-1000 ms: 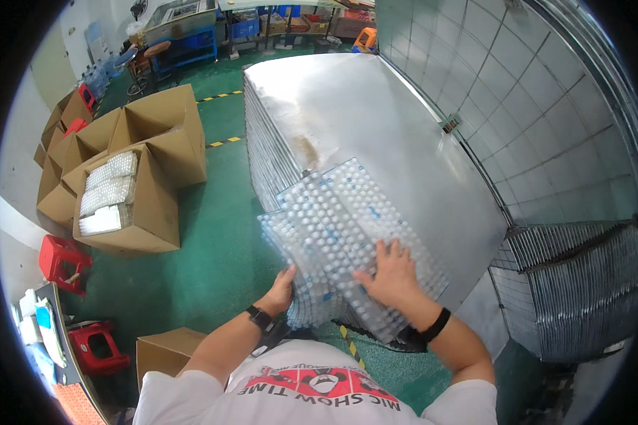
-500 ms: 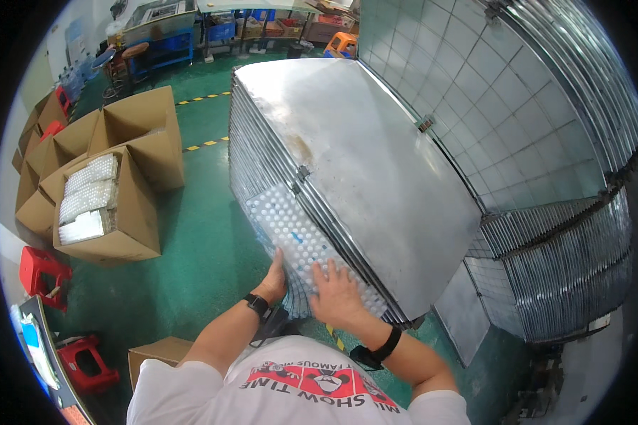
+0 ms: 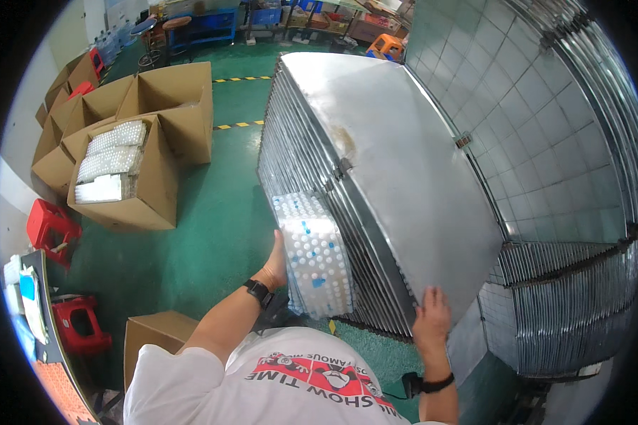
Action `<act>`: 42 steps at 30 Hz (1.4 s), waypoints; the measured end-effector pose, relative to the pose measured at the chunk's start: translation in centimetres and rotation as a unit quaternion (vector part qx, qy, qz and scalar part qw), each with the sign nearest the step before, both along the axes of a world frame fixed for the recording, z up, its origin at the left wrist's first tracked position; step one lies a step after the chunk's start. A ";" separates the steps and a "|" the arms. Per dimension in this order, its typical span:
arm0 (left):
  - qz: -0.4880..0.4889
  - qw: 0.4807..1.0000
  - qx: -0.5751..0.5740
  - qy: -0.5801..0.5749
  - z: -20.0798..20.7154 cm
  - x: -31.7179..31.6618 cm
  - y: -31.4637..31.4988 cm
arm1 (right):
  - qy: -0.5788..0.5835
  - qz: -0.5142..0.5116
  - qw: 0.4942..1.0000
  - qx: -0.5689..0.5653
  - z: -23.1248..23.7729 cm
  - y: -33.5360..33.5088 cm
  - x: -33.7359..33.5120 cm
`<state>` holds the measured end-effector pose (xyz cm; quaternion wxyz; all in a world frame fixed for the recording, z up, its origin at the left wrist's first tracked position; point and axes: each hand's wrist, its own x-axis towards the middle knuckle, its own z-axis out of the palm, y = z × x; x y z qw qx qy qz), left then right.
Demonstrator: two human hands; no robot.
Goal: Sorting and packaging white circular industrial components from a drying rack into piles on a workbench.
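A thick stack of clear sheets dotted with white rounds (image 3: 312, 258), marked with a few blue patches, is in my left hand (image 3: 276, 262). My left thumb side presses along the stack's left edge; the other fingers are hidden under it. My right hand (image 3: 431, 319) holds nothing. Its fingers lie stretched over the near corner of a large grey metal panel (image 3: 411, 191), the topmost of a rack of many closely layered metal trays (image 3: 298, 142). The stack is beside the rack's left side, near its front end.
Open cardboard boxes (image 3: 166, 92) stand at left on the green floor, one filled with similar dotted sheets (image 3: 113, 156). Red stools (image 3: 49, 227) are at far left. A raised grid-like metal panel (image 3: 539, 120) and more layered racks (image 3: 567, 312) occupy the right. Another box (image 3: 156, 333) is near my left arm.
My right hand has left the dotted sheets and moved right onto the metal panel. The stack has come away from the panel's edge, carried by my left hand. The whole view has shifted.
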<state>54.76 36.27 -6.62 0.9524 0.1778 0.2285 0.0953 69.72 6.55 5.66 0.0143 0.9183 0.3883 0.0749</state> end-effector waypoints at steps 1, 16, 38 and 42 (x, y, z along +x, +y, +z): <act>0.010 1.000 0.017 -0.008 -0.6 -0.1 -0.1 | -0.002 -0.009 1.000 0.010 2.4 -0.1 0.1; 0.010 0.996 0.092 0.014 -6.4 -0.4 -2.5 | 0.069 -0.019 0.960 0.271 10.6 5.6 20.1; -0.070 0.997 0.044 0.011 -5.9 0.7 -5.4 | 0.110 0.072 0.979 -0.152 -5.0 8.2 -1.2; -0.045 0.997 0.055 -0.016 -7.1 1.0 -5.8 | 0.166 0.116 0.961 -0.189 -1.7 10.5 -6.9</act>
